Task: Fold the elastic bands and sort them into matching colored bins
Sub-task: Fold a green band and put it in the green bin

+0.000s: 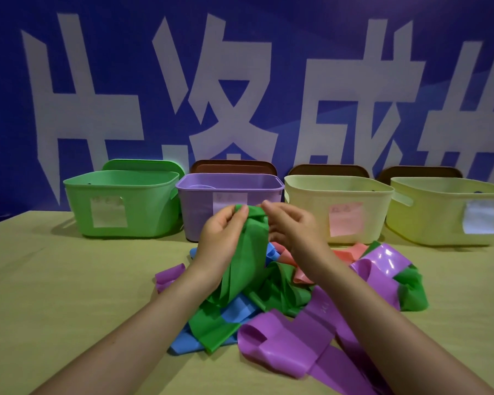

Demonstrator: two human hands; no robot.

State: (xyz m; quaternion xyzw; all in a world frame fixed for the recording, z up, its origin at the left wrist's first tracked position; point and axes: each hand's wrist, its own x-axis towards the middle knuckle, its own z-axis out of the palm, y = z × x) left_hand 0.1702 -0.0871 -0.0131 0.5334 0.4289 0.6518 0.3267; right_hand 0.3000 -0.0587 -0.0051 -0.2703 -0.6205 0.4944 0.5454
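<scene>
Both hands, left [226, 232] and right [293, 226], pinching green band [247, 252] top; advise aligning ends squarely before folding toward green bin [120, 203].

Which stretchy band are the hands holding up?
The green band. Both the left hand and right hand pinch its top edge, lifting it, while the purple, blue and pink ones lie on the table.

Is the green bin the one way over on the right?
No, the green bin stands at the left end of the row, next to the purple bin.
</scene>
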